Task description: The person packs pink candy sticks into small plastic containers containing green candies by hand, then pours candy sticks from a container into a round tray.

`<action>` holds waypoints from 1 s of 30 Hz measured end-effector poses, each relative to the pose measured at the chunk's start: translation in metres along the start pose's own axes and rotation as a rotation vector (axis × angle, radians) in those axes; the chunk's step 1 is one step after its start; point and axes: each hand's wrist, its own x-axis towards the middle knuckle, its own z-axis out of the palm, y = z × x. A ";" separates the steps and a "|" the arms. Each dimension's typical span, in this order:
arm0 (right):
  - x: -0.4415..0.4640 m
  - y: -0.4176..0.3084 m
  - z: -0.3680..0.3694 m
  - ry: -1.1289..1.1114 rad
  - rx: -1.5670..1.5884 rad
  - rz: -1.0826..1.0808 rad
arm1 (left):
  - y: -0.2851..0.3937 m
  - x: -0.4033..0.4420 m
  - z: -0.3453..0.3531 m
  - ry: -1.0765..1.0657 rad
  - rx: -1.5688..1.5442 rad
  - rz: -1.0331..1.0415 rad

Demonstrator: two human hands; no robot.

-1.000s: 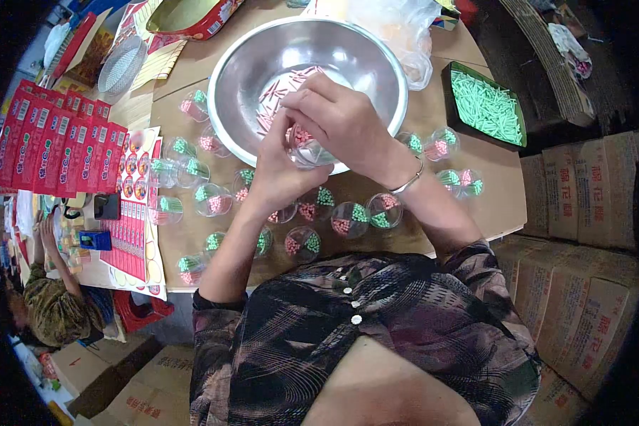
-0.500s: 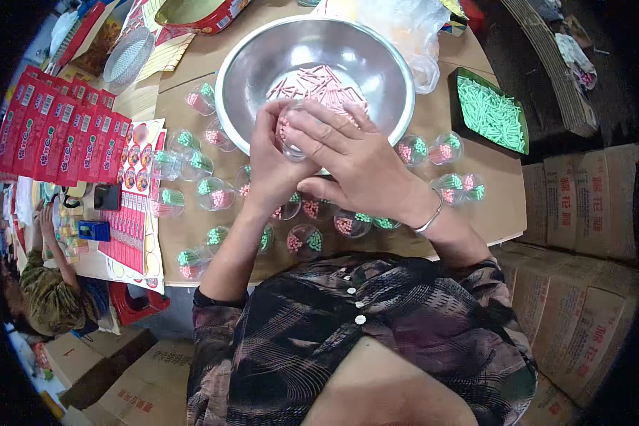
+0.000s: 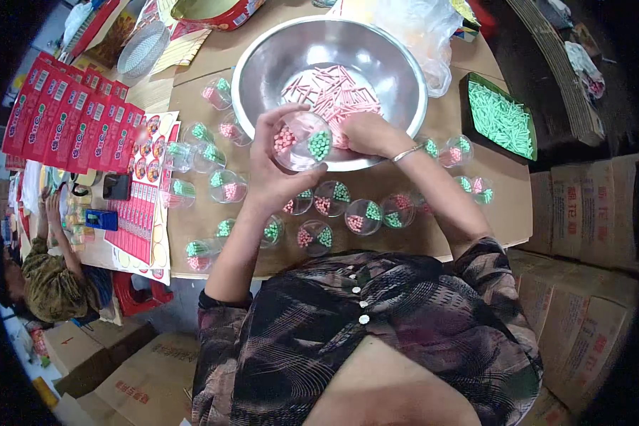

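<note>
My left hand [image 3: 275,167] is wrapped round a clear round container [image 3: 302,157], held above the near rim of a large steel bowl [image 3: 252,85]. Pink sticks fill one section of the container and green sticks another; the rest of it looks bare. My right hand [image 3: 369,135] reaches down inside the bowl, at the near right of a heap of pink sticks [image 3: 334,89]. Its fingers are bent and mostly hidden, so what they hold, if anything, does not show.
Several clear containers of pink and green sticks [image 3: 364,216] stand around the bowl. A dark tray [image 3: 468,121] of green sticks [image 3: 500,117] lies to the right. Red printed packets [image 3: 71,128] lean at the left, near another person [image 3: 57,280]. Cardboard boxes [image 3: 582,202] are stacked at right.
My right hand has left the top of the container and gone down among the pink sticks. My left hand has tilted the container, so its pink and green sections now face me.
</note>
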 end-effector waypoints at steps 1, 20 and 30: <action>0.004 -0.001 0.004 0.021 0.012 -0.034 | -0.001 0.001 0.000 0.022 0.022 0.056; -0.064 -0.038 -0.069 0.868 0.605 -0.344 | -0.004 0.009 0.016 0.107 0.220 -0.089; -0.077 -0.068 -0.074 1.029 0.247 -0.362 | 0.004 0.011 0.021 0.132 0.227 -0.088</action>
